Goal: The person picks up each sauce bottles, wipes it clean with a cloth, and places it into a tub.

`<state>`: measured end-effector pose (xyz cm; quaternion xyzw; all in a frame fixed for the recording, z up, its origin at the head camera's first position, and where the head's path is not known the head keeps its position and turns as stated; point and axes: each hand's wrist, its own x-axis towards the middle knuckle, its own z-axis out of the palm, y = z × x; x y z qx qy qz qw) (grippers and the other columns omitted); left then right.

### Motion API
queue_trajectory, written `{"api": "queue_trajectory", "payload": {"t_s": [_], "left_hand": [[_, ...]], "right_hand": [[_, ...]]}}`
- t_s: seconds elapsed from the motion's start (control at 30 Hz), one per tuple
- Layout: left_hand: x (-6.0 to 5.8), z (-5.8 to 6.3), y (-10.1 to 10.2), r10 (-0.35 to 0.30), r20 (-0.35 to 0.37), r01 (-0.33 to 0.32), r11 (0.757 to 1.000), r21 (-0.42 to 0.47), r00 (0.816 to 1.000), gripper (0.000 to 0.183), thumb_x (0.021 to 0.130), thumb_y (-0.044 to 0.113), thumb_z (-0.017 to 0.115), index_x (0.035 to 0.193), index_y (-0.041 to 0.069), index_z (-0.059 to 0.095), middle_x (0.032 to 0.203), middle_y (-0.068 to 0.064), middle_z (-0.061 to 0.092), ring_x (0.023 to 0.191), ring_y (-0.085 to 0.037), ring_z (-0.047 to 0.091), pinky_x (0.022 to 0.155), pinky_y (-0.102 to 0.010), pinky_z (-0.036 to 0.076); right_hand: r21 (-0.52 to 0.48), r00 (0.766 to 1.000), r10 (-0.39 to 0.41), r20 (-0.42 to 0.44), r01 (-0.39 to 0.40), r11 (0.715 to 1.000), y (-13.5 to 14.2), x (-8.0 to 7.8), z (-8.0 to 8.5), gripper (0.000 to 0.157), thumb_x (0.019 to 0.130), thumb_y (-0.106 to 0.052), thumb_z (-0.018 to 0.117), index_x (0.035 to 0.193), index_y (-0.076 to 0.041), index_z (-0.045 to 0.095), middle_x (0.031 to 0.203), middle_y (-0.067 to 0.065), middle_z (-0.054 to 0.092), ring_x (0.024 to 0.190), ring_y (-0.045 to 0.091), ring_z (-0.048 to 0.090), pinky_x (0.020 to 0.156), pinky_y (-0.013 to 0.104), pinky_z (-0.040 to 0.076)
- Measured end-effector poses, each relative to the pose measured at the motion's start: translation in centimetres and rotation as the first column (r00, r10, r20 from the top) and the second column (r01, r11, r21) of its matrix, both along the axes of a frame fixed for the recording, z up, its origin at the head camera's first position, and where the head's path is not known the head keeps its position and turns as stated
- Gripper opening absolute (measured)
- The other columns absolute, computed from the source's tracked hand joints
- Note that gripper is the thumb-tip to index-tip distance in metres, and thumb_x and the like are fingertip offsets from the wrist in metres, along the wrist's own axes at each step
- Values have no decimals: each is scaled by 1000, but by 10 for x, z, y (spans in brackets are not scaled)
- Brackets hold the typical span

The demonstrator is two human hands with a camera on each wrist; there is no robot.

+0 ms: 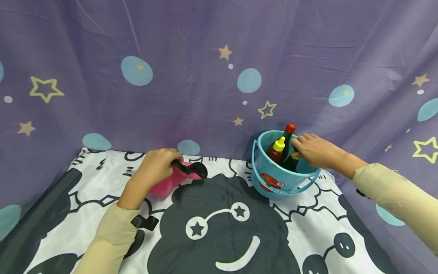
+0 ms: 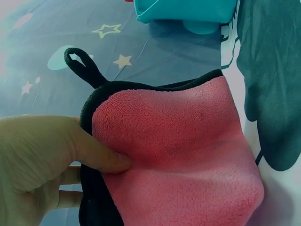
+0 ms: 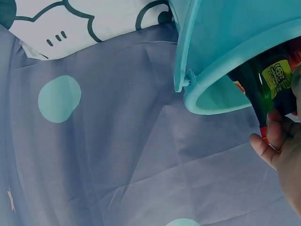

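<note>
A pink cloth (image 2: 164,136) with black trim and a black hanging loop (image 2: 84,68) is pinched by my left hand (image 1: 159,165), the thumb on its pink face. In the head view its black edge (image 1: 198,169) sticks out past the fingers. My right hand (image 1: 313,150) reaches over the rim of a light-blue bucket (image 1: 273,182) and grips the top of a dark bottle (image 1: 291,163), hiding its cap. Beside that one stand a red sauce bottle (image 1: 275,152) with a yellow nozzle and a dark green bottle (image 1: 287,135) with a red cap.
The bucket's handle (image 1: 291,191) hangs down over its front. A black-and-white cartoon-print cloth (image 1: 239,232) covers the table. Behind it hangs a purple curtain (image 1: 191,76) with stars and blue dots.
</note>
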<state>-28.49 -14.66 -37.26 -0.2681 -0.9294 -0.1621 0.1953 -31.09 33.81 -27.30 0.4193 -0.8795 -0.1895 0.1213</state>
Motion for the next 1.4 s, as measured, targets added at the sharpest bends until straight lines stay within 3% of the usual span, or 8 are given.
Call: {"api": "queue_trajectory", "payload": {"t_s": [0.13,0.3,0.47,0.8,1.0,1.13,1.23,1.4], "left_hand": [[1,-1,1,8,3,-8,1000,-9,1000,32,72,-12,65,84,17,74,82,2,72,71,-26,67,60,-46,52],[3,-1,2,9,13,-9,1000,-7,1000,34,76,-9,63,95,15,77,91,-1,75,82,-28,71,65,-49,55],[6,5,-2,38,2,-38,999,25,999,37,76,-8,61,101,13,78,97,-3,76,88,-30,73,70,-52,57],[10,33,-14,106,-183,-91,992,88,977,31,79,-8,61,99,9,78,94,-6,76,83,-30,71,57,-51,55],[2,50,-14,73,-273,-66,997,36,959,32,76,-10,62,98,8,78,93,-7,76,82,-30,70,56,-48,55],[-2,58,-12,25,-319,-34,999,-21,947,33,76,-11,62,99,7,78,94,-8,76,80,-29,69,56,-45,55],[-5,63,-11,-23,-350,-6,997,-82,936,36,75,-13,61,102,5,77,96,-10,76,83,-30,69,60,-45,57],[-12,66,-10,-108,-409,42,985,-169,906,28,79,-10,66,102,3,77,94,-11,74,85,-31,69,67,-44,59]], "right_hand": [[-13,997,-62,48,63,998,1,4,3,27,92,-20,73,94,-9,48,72,0,43,65,18,45,66,37,43],[7,970,-196,144,197,980,-2,11,11,25,93,-23,72,93,-13,50,73,-2,46,66,16,48,63,34,39],[17,964,-226,141,226,974,-9,14,16,25,92,-24,74,92,-14,51,72,-2,49,65,16,51,63,35,40],[18,948,-275,163,276,961,-15,17,17,25,91,-23,76,92,-14,52,73,-1,51,65,15,50,64,37,40],[3,927,-315,202,321,947,-13,15,18,24,92,-26,74,92,-14,53,75,-1,51,66,14,50,64,38,41],[-29,921,-327,211,340,940,-13,15,21,26,93,-27,73,106,-9,60,81,4,55,67,16,51,62,38,43],[-79,934,-304,188,323,943,-15,14,23,34,93,-27,73,117,-5,63,86,7,55,67,18,49,59,36,43],[-167,965,-235,118,252,953,-23,12,24,33,91,-24,75,116,-4,64,88,12,55,65,20,48,58,36,44]]}}
